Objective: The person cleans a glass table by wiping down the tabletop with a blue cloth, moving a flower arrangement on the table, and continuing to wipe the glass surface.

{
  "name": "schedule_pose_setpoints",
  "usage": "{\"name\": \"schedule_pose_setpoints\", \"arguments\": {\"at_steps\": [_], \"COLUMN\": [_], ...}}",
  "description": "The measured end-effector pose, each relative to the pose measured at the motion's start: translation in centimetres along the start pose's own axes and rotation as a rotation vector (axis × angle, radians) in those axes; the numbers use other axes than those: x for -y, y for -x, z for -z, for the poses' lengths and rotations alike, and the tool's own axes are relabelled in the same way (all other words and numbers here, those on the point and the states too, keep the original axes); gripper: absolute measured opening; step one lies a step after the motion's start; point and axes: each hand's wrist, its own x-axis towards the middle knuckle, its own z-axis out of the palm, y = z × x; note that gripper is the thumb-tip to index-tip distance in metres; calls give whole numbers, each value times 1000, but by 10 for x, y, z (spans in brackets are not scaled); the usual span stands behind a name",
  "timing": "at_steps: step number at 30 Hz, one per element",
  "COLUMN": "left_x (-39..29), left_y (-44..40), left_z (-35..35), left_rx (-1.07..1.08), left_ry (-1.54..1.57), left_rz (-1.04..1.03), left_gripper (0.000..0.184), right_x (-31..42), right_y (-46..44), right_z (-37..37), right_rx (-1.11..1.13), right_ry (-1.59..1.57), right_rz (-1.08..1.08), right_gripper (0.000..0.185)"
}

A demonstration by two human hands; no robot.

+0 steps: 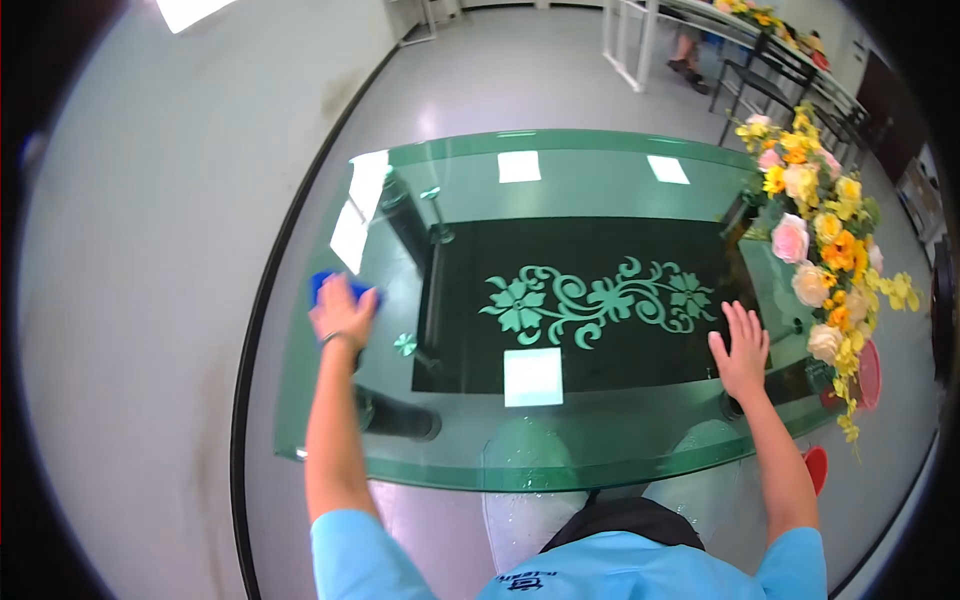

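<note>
A glass coffee table (600, 430) with a green tint and a dark panel bearing a pale floral pattern (600, 297) stretches in front of me. Near its left edge, my left hand (342, 312) holds a blue cloth (322, 283) against the glass. The cloth is mostly hidden under my palm and fingers. On the right part of the top, my right hand (742, 355) lies with its fingers stretched out and holds nothing. It is just right of the floral pattern.
A bunch of artificial flowers (835, 255) stands along the table's right end. Beyond it are a black chair (765, 80), a white-framed table (640, 45) and a person's legs (686, 50). A pale wall (170, 250) runs along the left. Red and pink objects (817, 468) show at lower right.
</note>
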Motion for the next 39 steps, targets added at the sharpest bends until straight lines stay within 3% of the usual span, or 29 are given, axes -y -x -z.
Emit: {"name": "schedule_pose_setpoints", "arguments": {"at_steps": [4, 8, 12, 17, 18, 20, 24, 25, 28, 31, 34, 37, 39], "left_x": [113, 91, 36, -97, -153, -217, -364, -388, -430, -407, -342, -234, -143], "left_y": [9, -3, -49, -114, -102, -111, -48, -25, 2, -18, -67, -114, -149], "left_z": [-6, 1, -12, -42, -6, -51, -48, -27, -54, -55, -35, -38, -56], "left_rx": [-30, 75, 67, -5, 164, -5, 81, 154, 98, 97, 154, 65, -37], "left_ry": [-67, -181, -173, -164, -100, 24, 181, 224, 216, 282, 182, 114, 8], "left_rz": [185, 445, 426, 70, -14, -193, -531, -593, -746, -783, -568, -263, -170], "left_gripper": [79, 81, 82, 81, 80, 80, 80, 79, 78, 76, 75, 76, 75], "right_x": [9, 10, 10, 9, 9, 9, 13, 14, 11, 10, 10, 10, 10], "right_y": [1, 1, 0, -1, 0, -1, -4, -4, -4, -3, -4, -4, -3], "right_z": [7, 4, 5, 8, 7, 8, 10, 10, 8, 9, 8, 11, 10], "right_rx": [40, 48, 64, 70, 68, 68, 90, 96, 87, 84, 84, 74, 62], "right_ry": [-1, 45, 48, -1, -6, 3, 6, 5, 6, 2, -7, -24, -29], "right_rz": [-12, 10, 15, 5, 7, -16, -34, -31, -27, -20, -19, -22, -23], "right_gripper": [59, 62, 63, 64, 64, 64, 63, 63, 62, 62, 61, 61, 61]}}
